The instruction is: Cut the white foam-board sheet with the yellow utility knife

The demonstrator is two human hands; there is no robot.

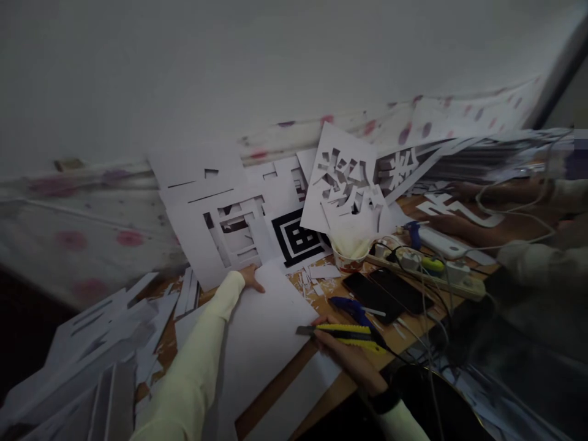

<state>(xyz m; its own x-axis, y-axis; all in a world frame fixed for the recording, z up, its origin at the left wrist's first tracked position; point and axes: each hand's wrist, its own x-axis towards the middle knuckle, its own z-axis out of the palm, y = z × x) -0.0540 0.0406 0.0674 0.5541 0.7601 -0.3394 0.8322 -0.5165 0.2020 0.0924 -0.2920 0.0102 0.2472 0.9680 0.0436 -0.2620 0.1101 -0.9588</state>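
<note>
My left hand (250,277) presses flat on the far edge of a large white sheet (261,343) lying on the wooden table (331,300). Fingers of my right hand (342,355) are closed around a yellow utility knife (344,332); its blade end sits at the sheet's right edge. Behind the sheet, white boards with cut-out characters (229,220) lean against the wall. One tilted cut-out board (344,180) stands over a paper cup (351,248).
Two dark phones (388,294), a blue tool (351,309), a power strip (441,269) with cables and paper scraps lie to the right. Another person's hands (459,211) work at the far right. Stacks of cut paper (105,343) fill the left.
</note>
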